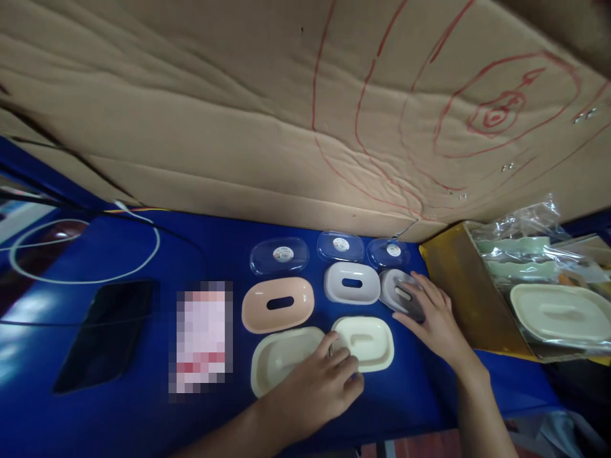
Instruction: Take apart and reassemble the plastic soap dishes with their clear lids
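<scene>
My left hand reaches over two cream oval plastic dishes, its fingers loosely bent and apart. Its fingertips lie at the near rim between the left cream dish and the right cream dish; whether they touch is unclear. On the right, my right hand spans a grey oval dish with a slot in its middle, thumb at the near side and fingers at the far side. A peach slotted piece and a pale lilac slotted piece lie beyond the cream dishes.
Behind stand clear lids with round stickers: left, middle and right. At right is a cardboard box with bagged green pieces and a cream oval piece. A black phone-like slab, a white cable and a cardboard wall surround.
</scene>
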